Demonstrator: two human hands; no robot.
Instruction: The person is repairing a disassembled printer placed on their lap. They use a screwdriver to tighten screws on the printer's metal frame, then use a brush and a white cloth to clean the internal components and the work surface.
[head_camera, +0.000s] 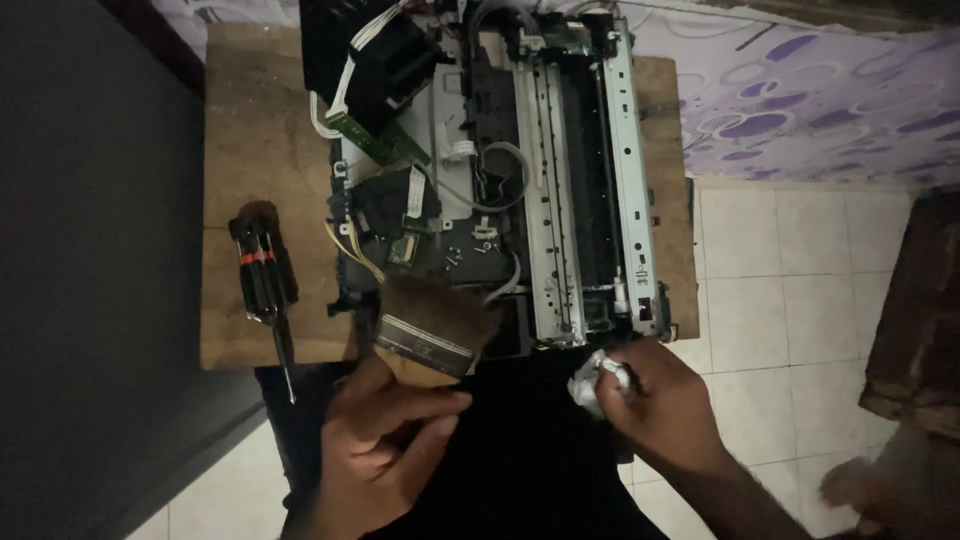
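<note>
Both hands at the opened printer's near edge

Left hand (385, 445), fingers curled, grips a brush (432, 325) whose bristles touch the printer (500, 170) at 6 o'clock; right hand (665, 400) pinches a white rag (590, 385) at 5 o'clock. Screwdrivers (265, 275) lie at 9 o'clock.

Screwdrivers (262, 268) on wooden board (255, 140)

A worn wooden board (255, 150) serves as the work surface, set over a pale tiled floor (790, 290). Purple-patterned fabric (800, 100) lies at the upper right (dim light throughout), with a dark wall (90, 250) left.
</note>
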